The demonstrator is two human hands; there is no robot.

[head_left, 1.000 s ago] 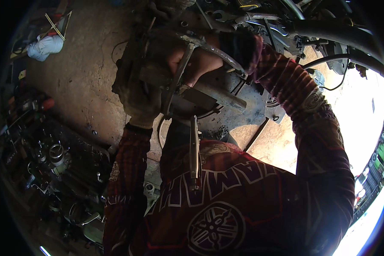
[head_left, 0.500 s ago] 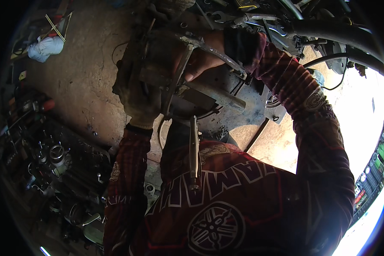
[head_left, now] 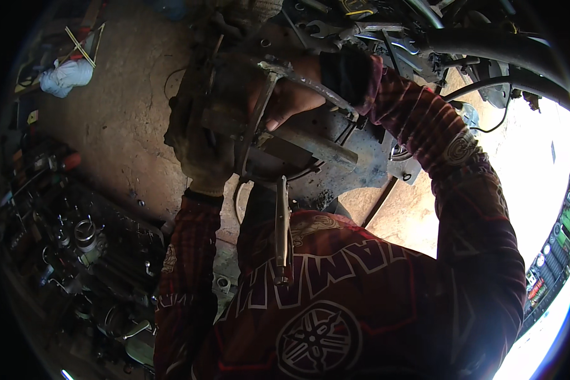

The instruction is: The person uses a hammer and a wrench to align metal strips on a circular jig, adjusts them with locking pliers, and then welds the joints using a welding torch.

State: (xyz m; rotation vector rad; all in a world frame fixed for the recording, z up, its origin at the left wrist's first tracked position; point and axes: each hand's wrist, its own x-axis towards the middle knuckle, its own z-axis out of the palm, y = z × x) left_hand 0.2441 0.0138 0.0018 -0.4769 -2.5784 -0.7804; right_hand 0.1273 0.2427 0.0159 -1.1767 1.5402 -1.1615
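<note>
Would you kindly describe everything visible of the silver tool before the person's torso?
The silver tool looks metallic: a long, slim body, a narrower lever along its right, and a knob at the bottom. It runs nearly vertical in view, lower part overlapping the shirt; both hands are off it. Its upper contact is unclear.

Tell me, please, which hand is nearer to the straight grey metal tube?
Right. The right hand is close beside the left end of the tube; the gloved left hand is farther off, to the tube's left.
</note>
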